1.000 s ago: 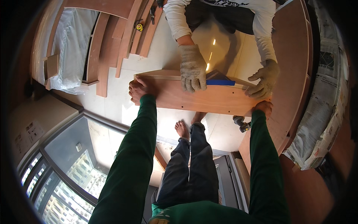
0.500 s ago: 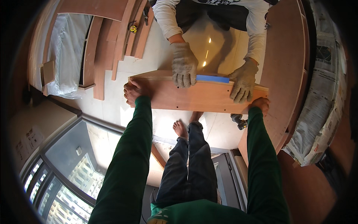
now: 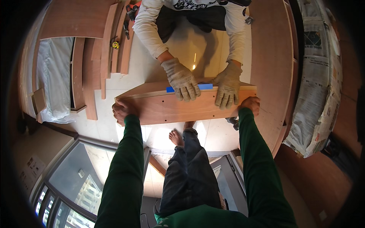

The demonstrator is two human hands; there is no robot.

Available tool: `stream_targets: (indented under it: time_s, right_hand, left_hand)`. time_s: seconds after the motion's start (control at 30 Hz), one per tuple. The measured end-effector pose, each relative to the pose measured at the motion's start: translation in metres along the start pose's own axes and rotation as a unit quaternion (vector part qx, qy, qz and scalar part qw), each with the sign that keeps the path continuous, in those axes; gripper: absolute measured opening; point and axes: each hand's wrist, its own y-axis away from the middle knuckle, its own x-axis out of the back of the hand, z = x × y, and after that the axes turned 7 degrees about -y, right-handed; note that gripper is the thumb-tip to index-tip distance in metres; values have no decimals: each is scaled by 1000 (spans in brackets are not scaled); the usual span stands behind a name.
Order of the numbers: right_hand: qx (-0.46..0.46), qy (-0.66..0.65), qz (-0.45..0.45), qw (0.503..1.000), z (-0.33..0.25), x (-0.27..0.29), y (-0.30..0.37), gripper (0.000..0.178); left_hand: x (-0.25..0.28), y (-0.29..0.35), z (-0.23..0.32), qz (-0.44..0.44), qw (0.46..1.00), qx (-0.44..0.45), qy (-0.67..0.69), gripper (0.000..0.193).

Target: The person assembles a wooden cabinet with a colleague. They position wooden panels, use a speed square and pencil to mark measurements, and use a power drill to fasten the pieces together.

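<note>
Plywood piece point(image 3: 190, 110), long and reddish-brown, spanning mid-view over pale floor point(image 3: 211, 135)! Bare left hand point(image 3: 124, 111) clasps one end, bare right hand point(image 3: 250, 105) the other; co-worker's greyish knit gloves point(image 3: 181, 79) rest on it, beside a flat blue strip point(image 3: 206, 87).

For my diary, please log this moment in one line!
left hand: grips left end, long reddish wooden panel | right hand: grips right end | co-worker's grey-gloved hands: over upper edge

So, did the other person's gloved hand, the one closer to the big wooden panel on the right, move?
Yes. That gloved hand has moved left, away from the big wooden panel.
</note>
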Motion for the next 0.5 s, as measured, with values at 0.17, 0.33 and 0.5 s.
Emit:
stream_targets:
  time_s: [0.17,0.33,0.5]
  right_hand:
    - [11,-7,22,1000,4,3,5,45]
    - [-58,-138,2,989,-7,31,20,56]
    - [-41,-82,14,996,-4,17,6,40]
  left_hand:
    - [0,2,1,-11,1000,5,2,75]
    - [-4,1,-4,10,1000,-3,-12,76]
    - [4,7,4,7,1000,1,-26,76]
